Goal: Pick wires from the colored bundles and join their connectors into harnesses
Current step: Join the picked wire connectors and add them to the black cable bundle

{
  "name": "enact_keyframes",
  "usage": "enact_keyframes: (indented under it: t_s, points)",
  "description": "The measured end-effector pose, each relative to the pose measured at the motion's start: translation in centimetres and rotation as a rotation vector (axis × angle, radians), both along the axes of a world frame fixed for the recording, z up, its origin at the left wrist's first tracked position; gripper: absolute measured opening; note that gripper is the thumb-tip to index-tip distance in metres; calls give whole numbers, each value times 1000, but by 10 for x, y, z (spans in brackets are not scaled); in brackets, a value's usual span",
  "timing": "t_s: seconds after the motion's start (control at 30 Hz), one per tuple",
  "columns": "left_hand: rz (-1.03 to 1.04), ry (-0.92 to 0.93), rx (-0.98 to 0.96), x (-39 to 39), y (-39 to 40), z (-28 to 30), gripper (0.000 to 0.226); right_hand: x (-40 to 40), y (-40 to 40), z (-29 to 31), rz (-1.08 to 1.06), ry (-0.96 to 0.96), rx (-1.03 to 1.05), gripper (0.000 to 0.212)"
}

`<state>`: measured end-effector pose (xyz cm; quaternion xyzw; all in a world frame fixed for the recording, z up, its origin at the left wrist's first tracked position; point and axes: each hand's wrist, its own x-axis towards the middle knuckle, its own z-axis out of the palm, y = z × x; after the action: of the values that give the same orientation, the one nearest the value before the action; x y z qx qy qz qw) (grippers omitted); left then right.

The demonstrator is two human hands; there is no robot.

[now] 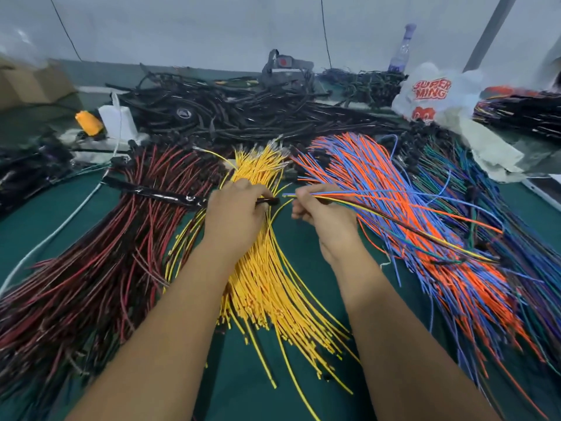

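On the green table lie a dark red wire bundle [100,253], a yellow wire bundle [267,287], an orange and blue wire bundle [403,214] and a dark green and blue bundle [498,220]. My left hand [235,209] is over the yellow bundle and pinches a small black connector [268,201]. My right hand [321,208] grips a thin set of mixed wires [403,220] that trails off to the right; their tips point left toward the connector, a short gap apart.
A heap of black harnesses [243,107] fills the back of the table. A white plastic bag [437,95], a bottle [402,50], an orange tape roll [88,123] and a cardboard box [30,83] stand at the back. A white cable [51,235] runs at the left.
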<state>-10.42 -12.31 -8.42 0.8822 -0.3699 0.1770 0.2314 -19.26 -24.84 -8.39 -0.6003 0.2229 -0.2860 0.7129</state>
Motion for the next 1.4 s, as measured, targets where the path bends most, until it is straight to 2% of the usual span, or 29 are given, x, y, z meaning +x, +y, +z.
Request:
enact_keyframes:
  t_s: [0.07, 0.17, 0.37, 0.47, 0.63, 0.73, 0.83, 1.03, 1.17, 1.4]
  points:
    - [3, -57, -60, -3, 0, 1, 14, 1, 3, 1, 29, -56, 43, 15]
    - [47, -26, -111, -3, 1, 0, 13, 5, 3, 4, 46, -112, 132, 16]
    - [-20, 130, -113, 2, 2, -2, 38, 6, 1, 5, 75, -155, 199, 14]
    - [-74, 118, -79, 6, 2, -6, 32, 6, 1, 4, 89, -156, 206, 14]
    - [-129, 207, -86, 9, 2, -8, 20, 5, 0, 4, 85, -163, 214, 13]
    - [-103, 93, -42, 9, 5, -5, 5, 6, 0, 4, 85, -156, 215, 12]
    - [-96, 16, -19, 7, 8, -1, 13, 6, 0, 4, 101, -153, 208, 13]
    - [-142, 174, -91, 3, 6, 0, 19, 5, -1, 3, 111, -149, 187, 13]
    - [-154, 144, -37, 8, 7, -2, 21, 5, -1, 3, 121, -159, 202, 12]
    - [-211, 513, -476, 4, 8, 11, 20, 5, -1, 1, 160, -158, 170, 13]
